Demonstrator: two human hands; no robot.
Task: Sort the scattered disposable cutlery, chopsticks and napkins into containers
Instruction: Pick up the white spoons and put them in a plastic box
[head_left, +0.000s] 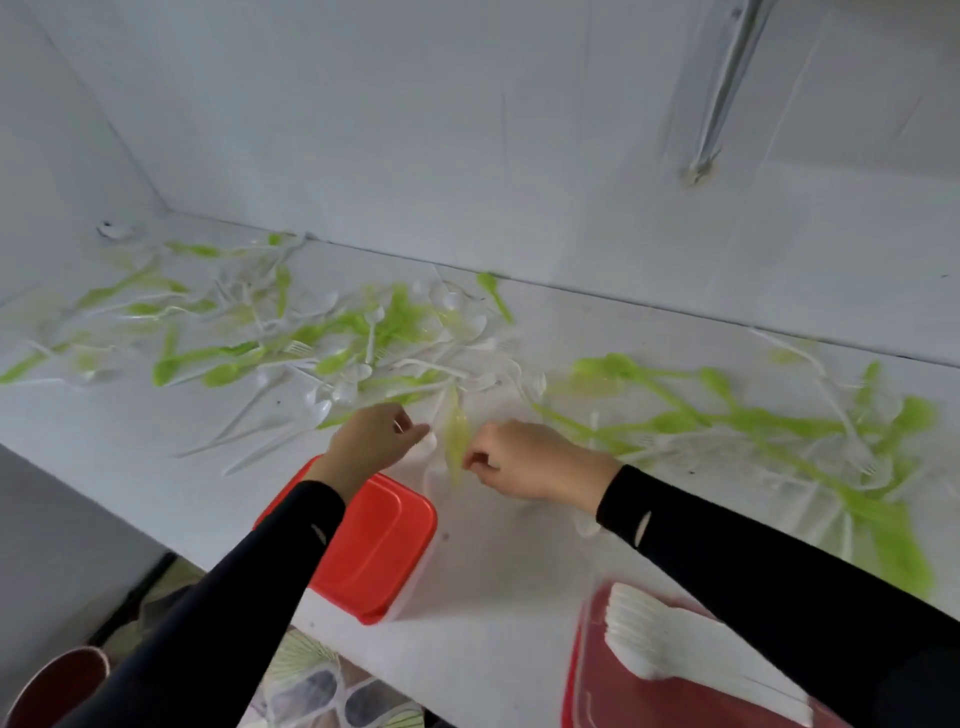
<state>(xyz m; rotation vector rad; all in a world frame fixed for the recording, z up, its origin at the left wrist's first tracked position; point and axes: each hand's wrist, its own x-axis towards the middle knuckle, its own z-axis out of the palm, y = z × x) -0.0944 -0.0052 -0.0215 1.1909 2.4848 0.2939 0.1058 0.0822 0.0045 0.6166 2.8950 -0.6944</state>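
Green and white plastic spoons and forks (332, 343) lie scattered over the white counter (493, 571), with a second spread of cutlery (769, 426) to the right. My right hand (524, 460) pinches a pale green spoon (457, 441), blurred by motion, just above the counter. My left hand (376, 441) has its fingers curled around a white piece (428, 441) beside that spoon. A container with a red lid (379, 551) sits under my left forearm. At the bottom right, a clear container with a red base (592, 670) holds a stack of white spoons (654, 639).
A white wall (467, 130) rises behind the counter, with a pipe (727, 88) on it at the upper right. The counter's front edge runs diagonally at the lower left; a dark red round object (52, 680) and patterned floor (322, 686) lie below it.
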